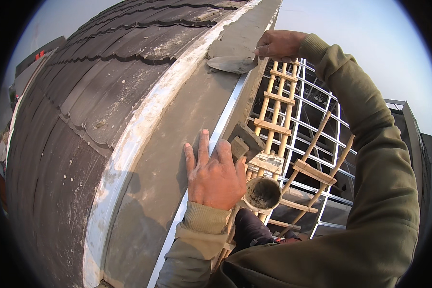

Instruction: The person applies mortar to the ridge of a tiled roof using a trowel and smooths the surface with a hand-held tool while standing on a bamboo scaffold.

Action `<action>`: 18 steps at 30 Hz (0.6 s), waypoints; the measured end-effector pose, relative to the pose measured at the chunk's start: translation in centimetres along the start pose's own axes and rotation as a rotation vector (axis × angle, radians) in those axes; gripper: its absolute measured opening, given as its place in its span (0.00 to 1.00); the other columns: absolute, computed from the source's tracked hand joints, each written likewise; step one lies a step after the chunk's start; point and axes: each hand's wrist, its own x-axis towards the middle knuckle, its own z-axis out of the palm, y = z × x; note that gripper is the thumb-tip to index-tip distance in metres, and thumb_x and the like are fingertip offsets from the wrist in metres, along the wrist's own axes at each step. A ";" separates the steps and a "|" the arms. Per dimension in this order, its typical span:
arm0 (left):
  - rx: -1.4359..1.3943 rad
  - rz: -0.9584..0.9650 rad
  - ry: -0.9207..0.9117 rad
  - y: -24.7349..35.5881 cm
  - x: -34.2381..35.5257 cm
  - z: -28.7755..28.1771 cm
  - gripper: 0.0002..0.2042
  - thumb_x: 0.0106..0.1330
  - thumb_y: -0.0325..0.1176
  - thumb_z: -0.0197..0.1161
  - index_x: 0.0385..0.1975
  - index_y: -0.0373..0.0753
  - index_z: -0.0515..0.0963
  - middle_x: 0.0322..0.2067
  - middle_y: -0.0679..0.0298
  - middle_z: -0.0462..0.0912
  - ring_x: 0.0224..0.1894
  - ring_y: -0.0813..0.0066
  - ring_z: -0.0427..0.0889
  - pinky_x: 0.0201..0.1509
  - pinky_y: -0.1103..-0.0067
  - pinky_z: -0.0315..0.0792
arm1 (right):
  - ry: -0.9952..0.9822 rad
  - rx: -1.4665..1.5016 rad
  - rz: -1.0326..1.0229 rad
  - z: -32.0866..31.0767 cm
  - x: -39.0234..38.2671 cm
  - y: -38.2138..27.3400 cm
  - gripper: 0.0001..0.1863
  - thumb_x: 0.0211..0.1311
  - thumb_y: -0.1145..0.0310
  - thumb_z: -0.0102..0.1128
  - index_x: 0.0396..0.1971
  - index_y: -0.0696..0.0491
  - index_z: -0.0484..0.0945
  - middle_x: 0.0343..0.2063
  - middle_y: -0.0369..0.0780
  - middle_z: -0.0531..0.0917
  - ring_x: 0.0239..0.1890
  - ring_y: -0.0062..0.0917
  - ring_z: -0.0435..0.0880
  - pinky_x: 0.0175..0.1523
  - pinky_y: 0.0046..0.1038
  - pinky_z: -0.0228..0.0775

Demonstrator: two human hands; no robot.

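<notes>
My right hand is closed round the handle of a trowel. Its pointed grey blade rests on wet mortar along the top of the wall. My left hand lies with its fingers stretched over a long shiny metal straightedge, which runs along the wall's right edge. Smooth grey mortar covers the wall top left of that strip. Just beyond my left thumb is a mortar-caked float with a block handle. Below it sits a round bucket with grey mortar inside.
Dark roof tiles slope down on the left, bordered by a white-edged band. To the right, a bamboo ladder-like scaffold stands beside a metal roof frame with open gaps. My dark-clad leg is near the scaffold.
</notes>
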 end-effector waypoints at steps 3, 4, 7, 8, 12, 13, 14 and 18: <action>-0.008 0.012 0.002 0.2 0.3 -0.1 0.22 0.68 0.39 0.65 0.53 0.28 0.71 0.44 0.36 0.85 0.72 0.39 0.68 0.73 0.43 0.57 | 0.290 -0.218 -0.198 1.9 -0.7 5.3 0.19 0.76 0.54 0.56 0.48 0.52 0.87 0.28 0.42 0.86 0.31 0.32 0.86 0.39 0.37 0.80; -0.004 0.004 -0.011 0.3 0.4 -0.3 0.22 0.68 0.39 0.65 0.53 0.28 0.71 0.44 0.36 0.85 0.72 0.39 0.68 0.73 0.43 0.57 | 0.406 -0.295 -0.286 2.5 -0.3 6.3 0.19 0.75 0.52 0.57 0.48 0.50 0.87 0.33 0.43 0.88 0.39 0.36 0.89 0.46 0.40 0.82; -0.004 -0.012 -0.010 0.1 0.1 -0.3 0.22 0.68 0.39 0.65 0.53 0.28 0.71 0.45 0.35 0.84 0.71 0.39 0.68 0.73 0.43 0.57 | 0.420 -0.359 -0.108 2.2 0.6 4.5 0.17 0.74 0.53 0.57 0.49 0.48 0.87 0.41 0.44 0.89 0.49 0.41 0.88 0.57 0.44 0.78; -0.017 0.002 0.003 0.3 0.1 -0.1 0.22 0.68 0.39 0.65 0.53 0.28 0.71 0.45 0.35 0.84 0.71 0.38 0.68 0.74 0.43 0.57 | 0.457 -0.382 -0.084 1.9 1.2 5.5 0.17 0.74 0.53 0.57 0.49 0.47 0.87 0.41 0.44 0.89 0.48 0.40 0.88 0.57 0.44 0.79; -0.011 -0.002 -0.008 0.4 0.3 -0.3 0.22 0.68 0.39 0.65 0.53 0.27 0.71 0.44 0.35 0.84 0.71 0.38 0.68 0.73 0.43 0.57 | 0.524 -0.454 0.073 1.3 4.5 6.6 0.17 0.74 0.54 0.57 0.51 0.46 0.87 0.42 0.45 0.89 0.51 0.43 0.87 0.57 0.45 0.79; -0.021 0.004 -0.002 0.3 0.3 -0.2 0.23 0.68 0.39 0.65 0.53 0.27 0.71 0.44 0.35 0.84 0.71 0.38 0.68 0.73 0.43 0.57 | 0.587 -0.496 0.041 1.4 5.5 7.7 0.18 0.74 0.55 0.55 0.50 0.50 0.87 0.41 0.48 0.89 0.48 0.44 0.89 0.53 0.44 0.81; -0.028 0.009 0.003 0.3 0.3 -0.2 0.23 0.67 0.39 0.65 0.53 0.27 0.71 0.44 0.35 0.84 0.71 0.38 0.68 0.73 0.42 0.57 | 0.599 -0.523 0.084 1.2 6.9 8.2 0.19 0.74 0.55 0.55 0.49 0.52 0.87 0.40 0.48 0.89 0.46 0.44 0.89 0.51 0.44 0.82; -0.027 -0.002 -0.022 0.2 0.4 -0.2 0.23 0.67 0.39 0.66 0.53 0.27 0.72 0.44 0.35 0.84 0.71 0.38 0.68 0.73 0.42 0.57 | 0.590 -0.201 0.200 0.2 10.2 8.7 0.19 0.75 0.57 0.53 0.45 0.56 0.87 0.35 0.53 0.88 0.37 0.45 0.90 0.45 0.44 0.83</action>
